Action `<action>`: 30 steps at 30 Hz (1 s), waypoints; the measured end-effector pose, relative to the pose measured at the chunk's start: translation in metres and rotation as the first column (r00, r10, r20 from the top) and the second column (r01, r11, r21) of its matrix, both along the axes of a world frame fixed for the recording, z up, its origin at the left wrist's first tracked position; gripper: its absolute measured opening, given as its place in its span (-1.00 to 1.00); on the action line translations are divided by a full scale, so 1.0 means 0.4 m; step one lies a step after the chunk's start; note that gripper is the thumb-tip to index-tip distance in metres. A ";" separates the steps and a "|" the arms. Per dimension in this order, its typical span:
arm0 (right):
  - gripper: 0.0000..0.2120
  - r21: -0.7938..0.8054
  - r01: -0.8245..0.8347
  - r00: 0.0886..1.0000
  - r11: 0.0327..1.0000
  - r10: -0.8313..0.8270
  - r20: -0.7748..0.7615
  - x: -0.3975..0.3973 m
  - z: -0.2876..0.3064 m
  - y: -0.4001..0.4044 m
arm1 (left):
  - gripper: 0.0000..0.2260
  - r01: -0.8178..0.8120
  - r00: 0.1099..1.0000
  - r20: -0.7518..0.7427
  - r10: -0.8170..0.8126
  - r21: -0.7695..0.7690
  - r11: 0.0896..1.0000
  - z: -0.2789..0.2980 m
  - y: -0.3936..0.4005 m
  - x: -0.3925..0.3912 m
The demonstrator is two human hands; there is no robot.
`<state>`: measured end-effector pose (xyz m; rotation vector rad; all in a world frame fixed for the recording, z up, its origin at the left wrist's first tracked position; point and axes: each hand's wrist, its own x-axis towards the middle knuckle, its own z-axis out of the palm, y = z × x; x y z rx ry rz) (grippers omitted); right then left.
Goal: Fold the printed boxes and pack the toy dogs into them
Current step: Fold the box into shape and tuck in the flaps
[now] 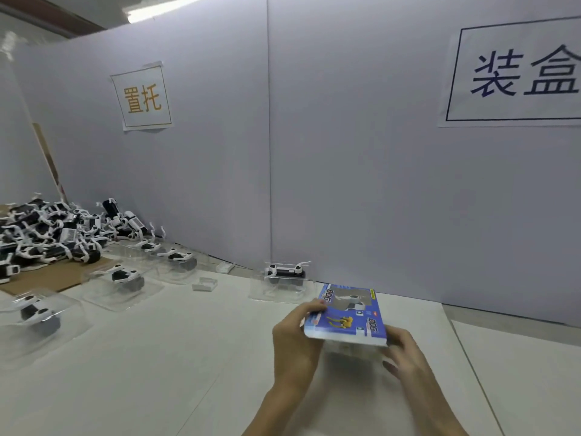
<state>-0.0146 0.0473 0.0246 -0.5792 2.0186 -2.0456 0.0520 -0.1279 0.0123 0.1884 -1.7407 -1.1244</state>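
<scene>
Both hands — left hand [294,343], right hand [408,360] — grip printed box [349,316].

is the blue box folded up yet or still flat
Still flat: the blue printed box shows only a thin edge, held off the table between the left hand and right hand.

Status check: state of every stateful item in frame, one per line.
Printed box: held off the table by both hands, seemingly still flat.
Left hand: grips box's left edge.
Right hand: holds box's right corner.
Nearest trayed dog: seated in clear tray, unboxed.
Other trayed dogs: in trays, unboxed.
Loose dogs: piled, untrayed.
</scene>
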 end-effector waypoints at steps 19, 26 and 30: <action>-0.43 -0.135 0.311 0.819 0.941 -0.338 -0.464 0.043 0.046 0.020 | -0.33 0.404 0.910 0.062 -0.411 0.099 0.909 0.067 0.078 0.019; -0.52 -0.156 0.224 0.814 0.962 -0.273 -0.513 0.034 0.051 0.036 | -0.57 0.434 0.894 0.094 -0.438 0.065 0.899 0.076 0.072 0.022; -0.70 -0.193 0.189 0.856 0.963 -0.258 -0.448 0.023 0.059 0.050 | -0.56 0.430 0.893 0.150 -0.425 -0.003 0.903 0.084 0.076 0.021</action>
